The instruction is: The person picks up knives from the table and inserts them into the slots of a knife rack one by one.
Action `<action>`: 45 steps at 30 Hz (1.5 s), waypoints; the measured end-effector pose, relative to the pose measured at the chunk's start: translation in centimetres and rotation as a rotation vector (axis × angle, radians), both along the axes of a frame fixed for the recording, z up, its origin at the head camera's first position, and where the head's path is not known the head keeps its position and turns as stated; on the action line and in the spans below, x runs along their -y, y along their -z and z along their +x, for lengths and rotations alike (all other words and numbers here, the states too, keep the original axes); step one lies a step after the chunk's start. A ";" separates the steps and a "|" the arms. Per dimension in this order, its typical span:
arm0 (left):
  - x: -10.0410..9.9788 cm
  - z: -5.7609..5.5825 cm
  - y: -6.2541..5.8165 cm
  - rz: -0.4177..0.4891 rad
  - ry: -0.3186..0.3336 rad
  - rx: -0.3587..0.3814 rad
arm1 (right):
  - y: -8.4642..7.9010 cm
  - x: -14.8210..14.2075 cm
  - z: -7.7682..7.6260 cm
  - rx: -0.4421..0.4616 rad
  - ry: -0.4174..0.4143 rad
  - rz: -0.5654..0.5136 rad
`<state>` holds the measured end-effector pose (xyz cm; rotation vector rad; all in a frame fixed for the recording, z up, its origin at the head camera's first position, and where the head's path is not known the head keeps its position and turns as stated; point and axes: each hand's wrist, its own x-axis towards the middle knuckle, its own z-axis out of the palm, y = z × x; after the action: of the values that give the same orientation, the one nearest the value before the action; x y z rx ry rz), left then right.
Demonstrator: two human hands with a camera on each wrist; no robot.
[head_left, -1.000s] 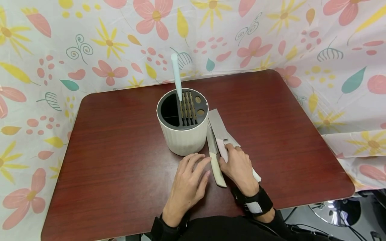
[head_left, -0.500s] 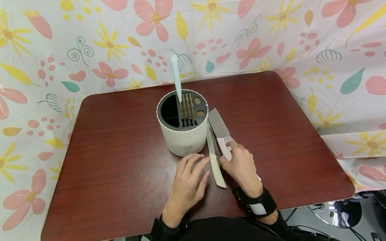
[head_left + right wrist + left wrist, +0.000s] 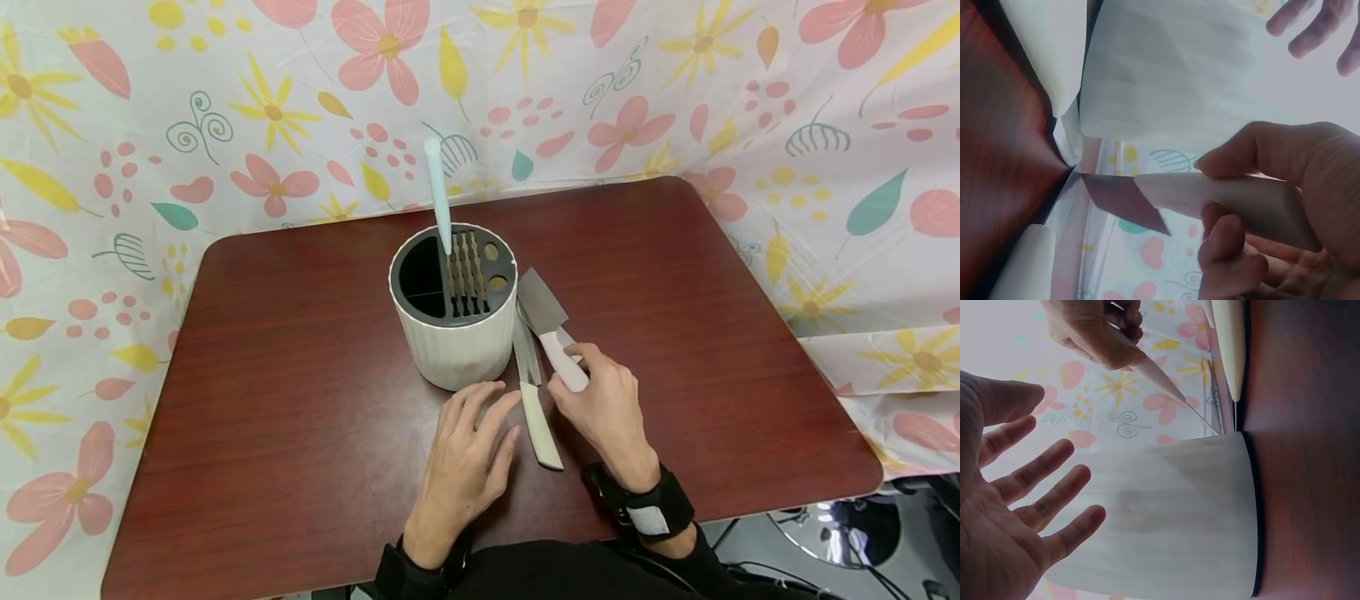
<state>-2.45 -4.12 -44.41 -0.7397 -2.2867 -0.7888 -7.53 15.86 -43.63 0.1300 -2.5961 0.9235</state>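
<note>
My right hand (image 3: 609, 408) grips the white handle of a cleaver (image 3: 564, 362), thumb on one side and fingers on the other. The handle is raised off the table, while its broad blade slopes down beside the holder. My left hand (image 3: 463, 467) hovers near the holder's front with fingers spread and nothing in them. A cream-handled knife (image 3: 541, 429) lies between the hands. Another knife with a white handle (image 3: 1025, 262) lies partly hidden under my right hand. The white ribbed knife holder (image 3: 459, 358) stands upright, with a light blue handle (image 3: 438, 192) rising from its slotted top.
The dark red-brown table (image 3: 285, 400) has its far edge against a flower-printed cloth (image 3: 300, 100). The holder's dark top has a large opening on the left, narrow slots in the middle and round holes on the right. Cables and a shiny round base (image 3: 847, 533) are on the floor at right.
My right hand has lifted the cleaver's handle off the other knife and drawn it slightly up and right; the blade has turned. The left hand and the holder have stayed put.
</note>
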 end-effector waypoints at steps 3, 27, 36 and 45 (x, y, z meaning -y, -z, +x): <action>0.0 0.0 0.0 0.005 -0.003 -0.001 | 0.0 0.0 -0.1 -0.067 0.016 -0.043; -0.1 0.1 -0.2 0.017 -0.001 -0.019 | -0.6 -0.3 -1.3 -0.335 -0.081 -0.152; 0.0 0.1 -0.4 0.021 -0.002 -0.030 | -1.5 -0.3 -1.1 -0.409 -0.106 -0.174; 0.1 0.3 -0.5 0.019 0.004 -0.035 | -2.9 -0.5 -0.3 -0.445 -0.131 -0.165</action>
<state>-2.18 -4.18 -43.87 -0.7433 -2.2445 -0.7924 -7.85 16.33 -40.68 0.4140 -2.1144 1.0165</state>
